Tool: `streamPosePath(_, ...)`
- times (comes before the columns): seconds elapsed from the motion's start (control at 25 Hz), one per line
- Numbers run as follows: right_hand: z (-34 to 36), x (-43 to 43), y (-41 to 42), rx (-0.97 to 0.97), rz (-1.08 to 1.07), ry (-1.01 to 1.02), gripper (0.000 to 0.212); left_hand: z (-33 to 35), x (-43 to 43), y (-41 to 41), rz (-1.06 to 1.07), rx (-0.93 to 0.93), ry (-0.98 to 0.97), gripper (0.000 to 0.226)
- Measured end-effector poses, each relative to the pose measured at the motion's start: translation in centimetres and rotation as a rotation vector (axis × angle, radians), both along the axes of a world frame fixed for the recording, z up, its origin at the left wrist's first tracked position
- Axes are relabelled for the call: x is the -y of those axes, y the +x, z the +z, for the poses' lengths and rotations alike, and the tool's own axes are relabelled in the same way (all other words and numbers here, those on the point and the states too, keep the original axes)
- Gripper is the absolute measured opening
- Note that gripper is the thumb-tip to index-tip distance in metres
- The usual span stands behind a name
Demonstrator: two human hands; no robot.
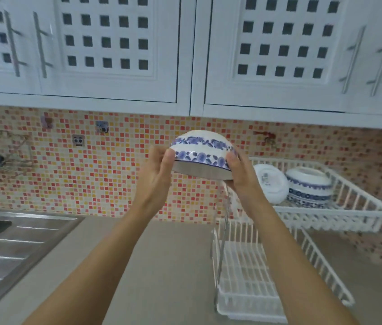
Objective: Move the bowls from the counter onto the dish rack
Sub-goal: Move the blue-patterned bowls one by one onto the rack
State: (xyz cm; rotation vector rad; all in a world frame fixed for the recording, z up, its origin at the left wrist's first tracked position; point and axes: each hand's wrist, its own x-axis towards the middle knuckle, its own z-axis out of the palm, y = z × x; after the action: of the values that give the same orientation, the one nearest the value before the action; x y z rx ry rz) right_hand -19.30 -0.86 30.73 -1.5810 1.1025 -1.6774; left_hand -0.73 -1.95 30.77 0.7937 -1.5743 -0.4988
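Note:
I hold a white bowl with blue flower bands (201,153) upside down in the air, in front of the tiled wall. My left hand (156,174) grips its left rim and my right hand (241,177) grips its right rim. To the right stands a white wire dish rack (359,207) with two tiers. Its upper tier holds a white bowl lying on its side (271,184) and a blue-patterned bowl (309,187) turned upside down. The lower tier (246,273) holds nothing that I can see.
A beige counter (162,266) runs below my arms. A steel sink with a ribbed drainboard (9,245) sits at the left. White wall cabinets (115,50) with bar handles hang overhead. Hooks and a socket are fixed on the mosaic backsplash (79,172).

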Motion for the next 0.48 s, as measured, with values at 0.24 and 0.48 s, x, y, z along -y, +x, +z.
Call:
streamPosePath(0.24, 2.2, -4.0, -11.0, -0.26, -0.166, -0.253, 0.089, 1.3, 0.1, -9.6, -0.251, 0.039, 0.022, 0.065)
streamPosePath(0.48, 3.2, -6.0, -24.1, -0.471, -0.23, -0.128, 0.121, 2.0, 1.5, -20.8, -0.478, 0.182, 0.045, 0.104)
